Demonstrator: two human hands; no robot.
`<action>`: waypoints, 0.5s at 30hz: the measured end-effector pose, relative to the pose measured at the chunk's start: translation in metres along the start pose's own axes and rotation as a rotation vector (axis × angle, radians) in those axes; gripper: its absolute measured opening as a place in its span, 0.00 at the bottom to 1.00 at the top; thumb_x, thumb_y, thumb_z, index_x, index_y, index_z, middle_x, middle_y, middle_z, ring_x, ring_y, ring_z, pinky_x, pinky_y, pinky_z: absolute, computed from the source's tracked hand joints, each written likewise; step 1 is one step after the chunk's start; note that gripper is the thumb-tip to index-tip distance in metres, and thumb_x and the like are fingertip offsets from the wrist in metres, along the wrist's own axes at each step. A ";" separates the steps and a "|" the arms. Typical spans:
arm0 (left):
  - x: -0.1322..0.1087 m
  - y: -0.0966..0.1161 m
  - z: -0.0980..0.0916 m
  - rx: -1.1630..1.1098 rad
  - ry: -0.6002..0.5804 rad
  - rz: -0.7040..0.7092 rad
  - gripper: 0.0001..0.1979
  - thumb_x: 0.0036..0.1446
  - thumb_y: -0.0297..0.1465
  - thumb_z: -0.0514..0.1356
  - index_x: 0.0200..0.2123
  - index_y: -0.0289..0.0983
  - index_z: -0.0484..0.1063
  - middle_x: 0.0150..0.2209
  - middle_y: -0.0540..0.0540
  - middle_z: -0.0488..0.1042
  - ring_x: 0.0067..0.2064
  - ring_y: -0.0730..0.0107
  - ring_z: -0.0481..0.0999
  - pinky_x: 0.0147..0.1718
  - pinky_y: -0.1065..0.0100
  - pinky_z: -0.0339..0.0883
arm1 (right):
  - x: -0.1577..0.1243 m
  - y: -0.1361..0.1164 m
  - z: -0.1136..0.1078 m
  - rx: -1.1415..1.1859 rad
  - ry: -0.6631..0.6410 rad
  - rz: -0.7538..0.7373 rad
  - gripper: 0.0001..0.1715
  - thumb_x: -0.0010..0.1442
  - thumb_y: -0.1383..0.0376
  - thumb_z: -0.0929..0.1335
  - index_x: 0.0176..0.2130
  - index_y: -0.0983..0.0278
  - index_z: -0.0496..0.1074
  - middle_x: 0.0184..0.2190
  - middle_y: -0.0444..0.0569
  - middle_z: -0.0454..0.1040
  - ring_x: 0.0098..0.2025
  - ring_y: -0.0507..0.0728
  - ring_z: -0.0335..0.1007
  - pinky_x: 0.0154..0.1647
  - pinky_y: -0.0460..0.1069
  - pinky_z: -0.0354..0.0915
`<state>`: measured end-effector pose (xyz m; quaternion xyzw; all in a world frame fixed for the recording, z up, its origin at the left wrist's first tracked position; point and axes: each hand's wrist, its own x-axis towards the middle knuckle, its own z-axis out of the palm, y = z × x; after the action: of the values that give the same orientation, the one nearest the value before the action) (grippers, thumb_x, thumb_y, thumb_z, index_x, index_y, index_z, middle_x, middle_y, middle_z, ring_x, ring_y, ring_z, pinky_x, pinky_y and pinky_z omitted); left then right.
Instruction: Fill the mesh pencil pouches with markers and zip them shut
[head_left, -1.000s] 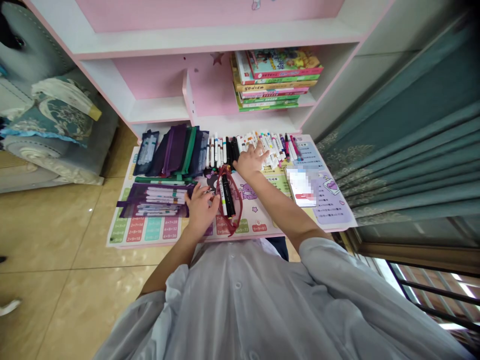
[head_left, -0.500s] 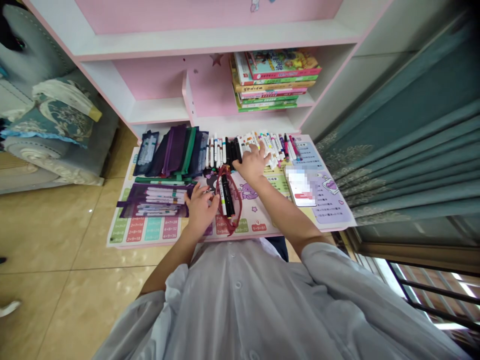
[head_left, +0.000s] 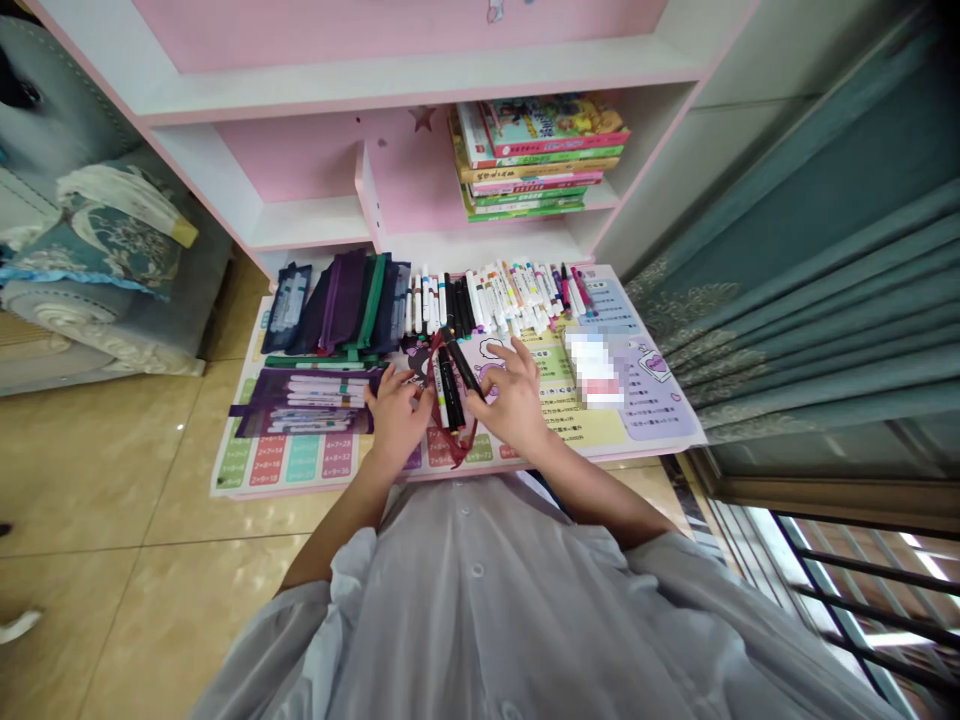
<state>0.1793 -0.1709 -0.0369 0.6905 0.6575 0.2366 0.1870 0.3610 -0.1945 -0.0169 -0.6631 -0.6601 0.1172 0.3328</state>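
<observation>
A red transparent pencil pouch lies open on the pink desk mat, with markers inside it. My left hand rests on the pouch's left edge, fingers curled on it. My right hand holds a black marker slanted over the pouch's mouth. A row of several markers lies along the back of the mat. A purple pouch filled with pens lies to the left of my left hand.
Dark blue, purple and green pouches stand at the back left. A phone lies on the mat at the right. Stacked books sit on the pink shelf. A teal curtain hangs at the right; a sofa is at the left.
My right hand left the row of markers at the back and came toward me with a black marker, now over the red pouch. My left hand stayed on the pouch.
</observation>
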 end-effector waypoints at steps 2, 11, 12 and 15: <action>0.000 0.001 0.000 -0.006 -0.003 -0.006 0.13 0.61 0.34 0.60 0.24 0.40 0.72 0.56 0.43 0.78 0.69 0.50 0.63 0.67 0.31 0.43 | -0.013 -0.002 -0.001 0.003 -0.037 -0.026 0.11 0.51 0.63 0.70 0.20 0.60 0.67 0.61 0.56 0.72 0.72 0.73 0.50 0.66 0.71 0.55; 0.000 0.003 0.000 -0.010 0.010 -0.005 0.12 0.61 0.34 0.60 0.24 0.40 0.73 0.56 0.42 0.78 0.69 0.49 0.63 0.67 0.31 0.42 | -0.024 -0.016 0.007 -0.172 -0.125 -0.026 0.07 0.51 0.63 0.70 0.24 0.62 0.75 0.64 0.58 0.70 0.73 0.76 0.48 0.66 0.75 0.51; 0.000 0.002 0.000 -0.007 0.011 -0.002 0.12 0.61 0.34 0.60 0.24 0.40 0.73 0.56 0.42 0.78 0.69 0.49 0.63 0.67 0.31 0.43 | -0.022 -0.018 0.008 -0.197 -0.148 -0.020 0.07 0.52 0.63 0.70 0.25 0.62 0.76 0.64 0.58 0.69 0.73 0.76 0.48 0.66 0.75 0.51; -0.001 0.001 0.000 0.006 0.007 0.004 0.12 0.61 0.34 0.61 0.25 0.40 0.73 0.56 0.43 0.78 0.69 0.49 0.64 0.67 0.31 0.43 | -0.017 -0.022 0.010 -0.254 -0.207 -0.018 0.09 0.54 0.61 0.70 0.31 0.63 0.80 0.67 0.60 0.66 0.74 0.77 0.45 0.66 0.77 0.48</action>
<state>0.1803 -0.1718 -0.0359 0.6915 0.6574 0.2375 0.1824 0.3354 -0.2102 -0.0164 -0.6783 -0.7063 0.0977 0.1775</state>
